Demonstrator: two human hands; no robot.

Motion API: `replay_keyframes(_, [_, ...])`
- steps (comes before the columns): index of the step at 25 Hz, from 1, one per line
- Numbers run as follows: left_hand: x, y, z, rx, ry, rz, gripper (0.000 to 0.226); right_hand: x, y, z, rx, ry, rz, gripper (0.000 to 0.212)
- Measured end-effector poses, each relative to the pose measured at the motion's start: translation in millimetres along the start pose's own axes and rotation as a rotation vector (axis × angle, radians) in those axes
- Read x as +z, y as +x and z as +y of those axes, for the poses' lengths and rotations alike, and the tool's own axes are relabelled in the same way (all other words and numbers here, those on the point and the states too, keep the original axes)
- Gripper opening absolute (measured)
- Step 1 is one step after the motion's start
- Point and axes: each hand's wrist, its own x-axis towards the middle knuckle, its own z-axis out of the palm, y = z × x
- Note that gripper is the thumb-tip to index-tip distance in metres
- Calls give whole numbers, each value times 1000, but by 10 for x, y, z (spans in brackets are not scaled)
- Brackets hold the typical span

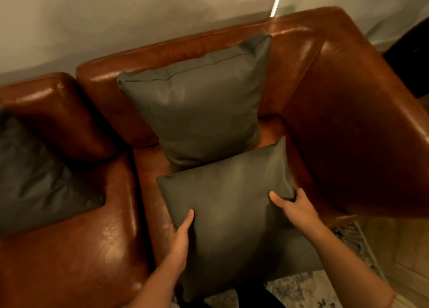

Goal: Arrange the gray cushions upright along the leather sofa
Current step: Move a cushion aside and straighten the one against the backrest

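I hold the near cushion (232,205) in both hands at the front of the sofa (348,133) seat. My left hand (180,235) is closed on its left edge, thumb lying on the front face and the fingers hidden behind. My right hand (291,209) clamps the right edge near the upper corner, thumb on the front, fingers wrapped around the side. So each grip is shut on this cushion. It stands roughly upright but tilted, its top corner leaning to the right, and its lower end hangs past the seat's front edge over the rug (301,289).

Just behind it, a second cushion (197,108) stands upright against the sofa's backrest, a seam running across its upper part. The top edge of the cushion I hold overlaps its bottom edge from my view; whether they touch I cannot tell.

A third cushion (34,180) lies on the next seat to the left, partly cut off by the frame's edge. The sofa's right armrest runs along beside my right hand. A pale wall (139,17) rises behind the backrest.
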Motion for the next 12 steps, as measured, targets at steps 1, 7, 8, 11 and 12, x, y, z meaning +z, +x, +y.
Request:
replay_keyframes(1, [196,-19,-15,-41,-5,-39,83,-192,27,-53,13,-55,30,75])
replay_keyframes(7, [1375,279,-377,-168,53,-126,106,-1291,-90,-633,-87,-455,299,54])
replay_keyframes(8, [1559,462,-507,-214,37,-147,116,-1423,-146,-724,-129,-507,366,44])
replay_keyframes(11, [2168,191,-329,-271,30,-257,107,-1713,-276,-970,-250,-588,550,27])
replay_keyframes(12, [2384,-201,-95,-256,19,-312,93,-1803,-309,-1038,-283,-601,594,23])
